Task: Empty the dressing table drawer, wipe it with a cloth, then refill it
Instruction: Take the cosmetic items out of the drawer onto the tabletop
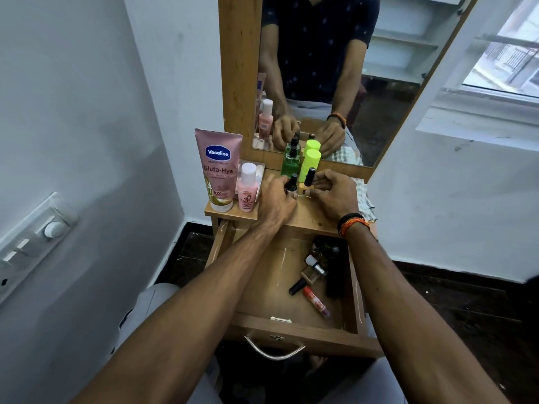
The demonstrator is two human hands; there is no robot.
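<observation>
The wooden drawer [262,290] is pulled open below the dressing table top [309,220]. In its right half lie a small foundation bottle [313,271], a black tube [297,286], a red lip balm stick [316,301] and a dark clump at the back. On the table top my left hand [275,199] grips a small nail polish bottle [292,183] with a black cap. My right hand [332,193] pinches a second small bottle [309,177] with a black cap. A checked cloth [363,196] lies on the top's right edge, partly under my right hand.
A pink Vaseline tube [218,170], a small pink bottle [248,188], a green pump bottle [290,161] and a neon yellow bottle [310,160] stand on the top before the mirror [335,68]. A wall switch panel [32,237] is at the left, a window [507,53] at the right.
</observation>
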